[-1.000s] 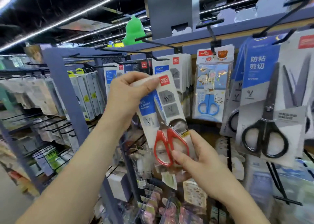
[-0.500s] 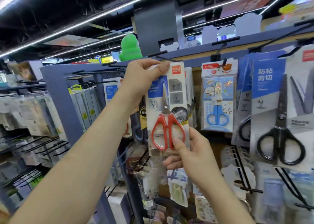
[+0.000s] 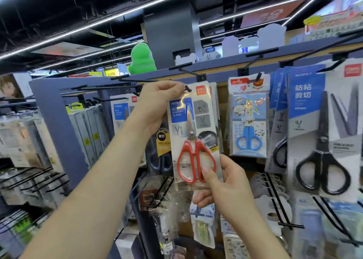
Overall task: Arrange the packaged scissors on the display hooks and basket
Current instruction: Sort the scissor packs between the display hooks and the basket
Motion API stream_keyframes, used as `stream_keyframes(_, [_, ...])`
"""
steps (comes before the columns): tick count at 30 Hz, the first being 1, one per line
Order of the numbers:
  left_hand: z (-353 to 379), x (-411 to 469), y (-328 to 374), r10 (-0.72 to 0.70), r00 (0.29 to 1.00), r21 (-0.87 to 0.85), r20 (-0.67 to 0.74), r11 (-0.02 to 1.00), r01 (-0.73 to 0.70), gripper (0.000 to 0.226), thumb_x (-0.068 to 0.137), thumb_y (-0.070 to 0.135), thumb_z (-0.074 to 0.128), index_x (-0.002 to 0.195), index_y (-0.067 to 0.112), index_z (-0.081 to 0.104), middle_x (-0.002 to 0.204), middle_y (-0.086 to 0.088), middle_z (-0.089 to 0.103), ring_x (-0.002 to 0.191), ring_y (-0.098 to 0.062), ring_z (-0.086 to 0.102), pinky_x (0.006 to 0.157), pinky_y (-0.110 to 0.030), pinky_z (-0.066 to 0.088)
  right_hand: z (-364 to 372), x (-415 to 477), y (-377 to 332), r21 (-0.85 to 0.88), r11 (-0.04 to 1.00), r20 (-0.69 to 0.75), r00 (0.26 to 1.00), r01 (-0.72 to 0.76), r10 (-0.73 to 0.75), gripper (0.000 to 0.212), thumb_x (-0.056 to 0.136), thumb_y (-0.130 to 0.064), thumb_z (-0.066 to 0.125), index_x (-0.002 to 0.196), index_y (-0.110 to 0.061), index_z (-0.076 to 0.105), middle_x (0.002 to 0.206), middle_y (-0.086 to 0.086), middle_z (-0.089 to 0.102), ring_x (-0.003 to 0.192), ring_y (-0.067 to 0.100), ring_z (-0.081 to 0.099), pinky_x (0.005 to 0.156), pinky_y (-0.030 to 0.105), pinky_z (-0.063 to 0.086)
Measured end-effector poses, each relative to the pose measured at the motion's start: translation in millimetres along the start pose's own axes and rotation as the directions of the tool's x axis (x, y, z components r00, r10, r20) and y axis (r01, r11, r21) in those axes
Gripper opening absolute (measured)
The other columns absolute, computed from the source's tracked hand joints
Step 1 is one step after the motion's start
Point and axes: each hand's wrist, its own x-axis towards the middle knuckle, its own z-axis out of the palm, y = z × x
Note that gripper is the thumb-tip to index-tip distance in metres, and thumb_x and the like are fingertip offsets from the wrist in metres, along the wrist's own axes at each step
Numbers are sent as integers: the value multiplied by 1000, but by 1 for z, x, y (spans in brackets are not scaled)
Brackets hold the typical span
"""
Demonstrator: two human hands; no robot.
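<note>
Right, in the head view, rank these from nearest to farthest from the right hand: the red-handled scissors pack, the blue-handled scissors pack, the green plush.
From the right hand:
1. Red-handled scissors pack: in its grip, thumb on the lower edge.
2. Blue-handled scissors pack: hanging on its hook up and to the right.
3. Green plush: on top of the rack, far up and to the left.

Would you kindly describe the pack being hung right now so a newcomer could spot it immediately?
Look along the blue display rack to the hook tip poking through a pack's top. That red-handled scissors pack is pinched by the left hand above and the right hand below. Its neighbours, the blue-handled scissors and black-handled scissors, hang untouched.
</note>
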Motion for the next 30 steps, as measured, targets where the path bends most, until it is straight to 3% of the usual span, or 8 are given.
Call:
stream_keyframes(3, [10, 0, -18, 82, 988, 72, -127, 995, -73, 5, 95, 19, 62, 95, 21, 67, 87, 4, 75, 79, -13, 72, 76, -41, 61, 2, 3, -3, -95, 995, -25, 999, 43, -46, 26, 102, -22, 50, 126, -31, 44, 93, 5, 72, 53, 30, 70, 52, 41, 59])
stream_keyframes(7, [17, -11, -34, 123, 992, 146, -23, 982, -118, 35, 99, 9, 52, 122, 35, 47, 101, 5, 71, 89, -11, 72, 81, -44, 60, -1, 8, -3, -334, 929, -11, 985, 160, -173, 68, 104, -21, 41, 137, -70, 6, 83, 5, 72, 56, 21, 71, 57, 35, 61])
stream_keyframes(11, [11, -32, -61, 158, 987, 263, 21, 952, -158, 71, 93, 7, 62, 143, 43, 27, 101, -3, 68, 83, -13, 72, 74, -36, 60, -3, 15, 7, -556, 804, -18, 964, 210, -264, 81, 102, -20, 41, 140, -68, -12, 127, 3, 62, 90, 21, 68, 82, 41, 58])
stream_keyframes(14, [12, -30, -69, 243, 967, 410, -80, 892, -190, 74, 90, 11, 68, 149, 36, 30, 92, 5, 65, 78, 1, 67, 69, -19, 57, 1, 17, 10, -722, 674, -48, 962, 153, -270, 77, 103, -29, 40, 149, -50, -18, 138, -5, 43, 90, 16, 61, 74, 33, 52])
stream_keyframes(17, [16, -21, -69, 306, 946, 554, -103, 808, -201, 69, 91, 15, 68, 148, 33, 33, 86, 20, 59, 76, 18, 57, 65, -1, 44, 4, 19, 15, -859, 511, -162, 960, -23, -230, 77, 101, -37, 42, 152, -33, -16, 140, 0, 27, 90, 21, 61, 66, 33, 48])
stream_keyframes(19, [17, -17, -74, 314, 941, 573, -124, 797, -190, 60, 91, 19, 68, 143, 32, 41, 84, 22, 59, 76, 13, 58, 69, -7, 48, 5, 20, 17, -872, 481, -197, 964, -90, -177, 77, 99, -42, 44, 152, -29, -11, 136, 1, 26, 84, 19, 55, 64, 31, 44])
stream_keyframes(24, [15, -22, -93, 289, 953, 562, -93, 805, -190, 44, 88, 28, 70, 128, 29, 51, 112, 12, 64, 100, -3, 61, 86, -33, 56, -1, 26, 23, -793, 604, -210, 967, -84, -141, 71, 99, -37, 50, 156, -27, 9, 130, 3, 34, 93, 19, 55, 78, 29, 48])
stream_keyframes(30, [-2, -38, -100, 276, 960, 483, -50, 848, -218, 56, 89, 20, 70, 139, 25, 47, 116, 18, 60, 105, 2, 57, 97, -32, 51, -19, 9, 24, -767, 632, -193, 979, -107, -69, 63, 97, -34, 51, 153, -36, 22, 109, -15, 57, 86, 11, 62, 81, 35, 53])
